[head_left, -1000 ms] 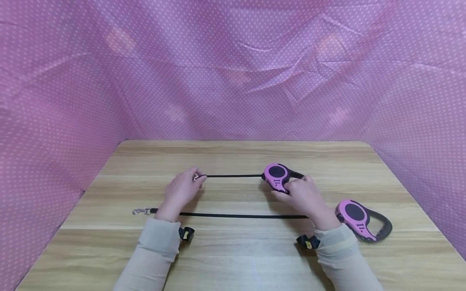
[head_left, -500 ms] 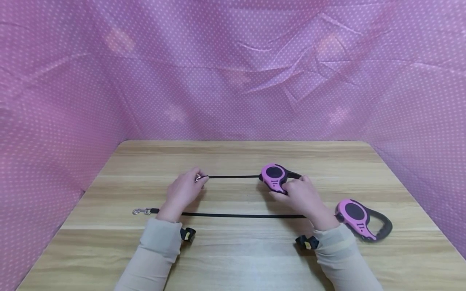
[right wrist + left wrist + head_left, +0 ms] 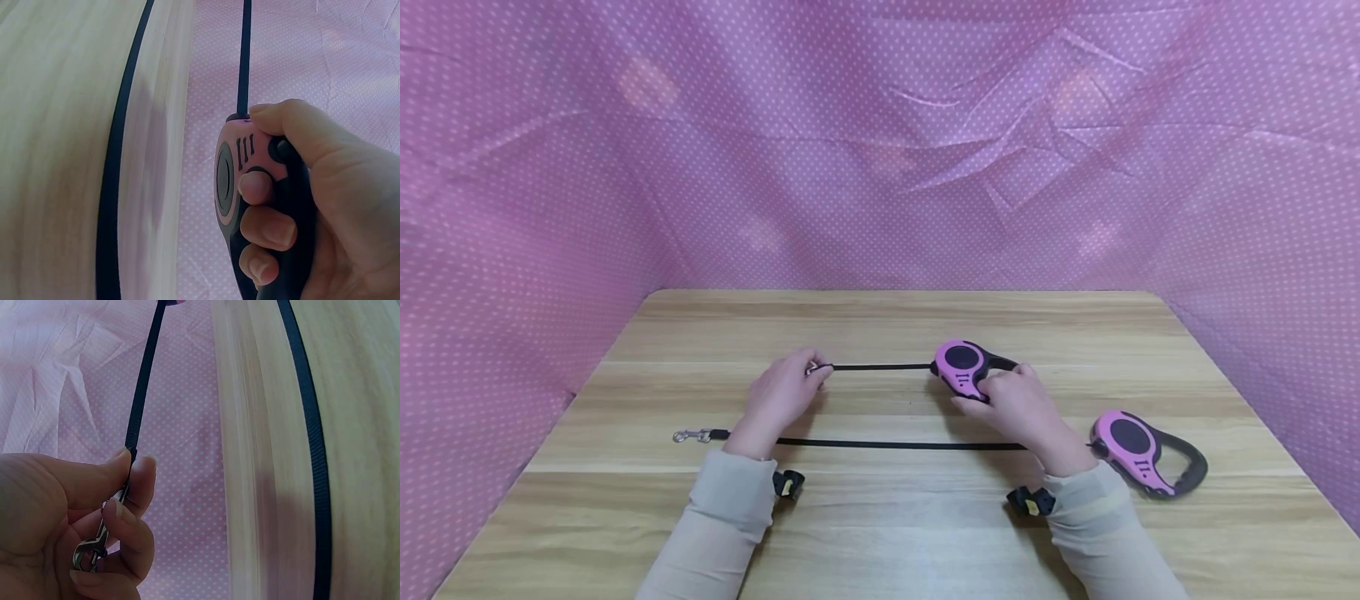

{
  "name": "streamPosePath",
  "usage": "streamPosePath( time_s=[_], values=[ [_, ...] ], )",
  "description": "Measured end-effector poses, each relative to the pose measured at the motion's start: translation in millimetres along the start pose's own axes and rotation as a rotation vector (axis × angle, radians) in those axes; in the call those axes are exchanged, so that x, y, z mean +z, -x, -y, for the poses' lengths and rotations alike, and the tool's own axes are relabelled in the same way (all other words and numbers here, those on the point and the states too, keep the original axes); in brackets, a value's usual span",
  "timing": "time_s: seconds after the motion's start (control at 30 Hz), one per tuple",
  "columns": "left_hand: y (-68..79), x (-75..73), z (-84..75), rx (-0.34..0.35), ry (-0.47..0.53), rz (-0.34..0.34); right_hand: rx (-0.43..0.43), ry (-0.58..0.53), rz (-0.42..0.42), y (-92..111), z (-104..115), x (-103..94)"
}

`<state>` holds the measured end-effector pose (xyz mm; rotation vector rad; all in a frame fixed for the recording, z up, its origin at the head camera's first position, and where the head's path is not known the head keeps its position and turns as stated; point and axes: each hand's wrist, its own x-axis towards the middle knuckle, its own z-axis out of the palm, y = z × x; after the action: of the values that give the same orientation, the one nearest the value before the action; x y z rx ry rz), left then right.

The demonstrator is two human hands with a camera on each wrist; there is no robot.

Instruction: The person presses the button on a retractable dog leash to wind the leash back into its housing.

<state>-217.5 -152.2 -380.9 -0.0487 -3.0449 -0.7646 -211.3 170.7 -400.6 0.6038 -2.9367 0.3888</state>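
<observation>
My right hand (image 3: 1018,404) grips the black handle of a pink and black retractable dog leash (image 3: 961,367), its fingers wrapped through the loop in the right wrist view. From the casing a black strap (image 3: 883,367) runs straight across to my left hand (image 3: 784,393). There the thumb and fingers pinch the strap's end, and a metal snap hook (image 3: 94,547) lies against the curled fingers. Both hands are raised above the table. A second pink and black retractable leash (image 3: 1127,442) lies at the right, its strap (image 3: 902,446) pulled out leftward beneath both wrists to a snap hook (image 3: 692,436).
The wooden table (image 3: 880,525) has a far edge against a pink dotted cloth (image 3: 880,208), which also hangs on both sides. A small black device (image 3: 787,484) sits at the left cuff and a similar device (image 3: 1031,502) at the right.
The held leash casing has shifted slightly left and the left hand slightly right, so the strap between them is a little shorter. The leash on the table has not moved.
</observation>
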Motion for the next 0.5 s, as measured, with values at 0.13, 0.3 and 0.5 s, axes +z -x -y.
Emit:
streamPosePath(
  time_s=[0.13,0.3,0.5],
  values=[
    [1.0,0.1,-1.1,0.006,0.000,0.013,-0.009,0.005,-0.006,0.6,0.5,0.2],
    [1.7,1.4,-2.9,0.023,0.003,0.023,-0.025,0.014,-0.020,1.5,2.1,-0.5],
    [3.5,1.5,-5.0,0.033,0.009,0.037,-0.028,0.016,-0.027,1.9,3.5,0.2]
  ],
)
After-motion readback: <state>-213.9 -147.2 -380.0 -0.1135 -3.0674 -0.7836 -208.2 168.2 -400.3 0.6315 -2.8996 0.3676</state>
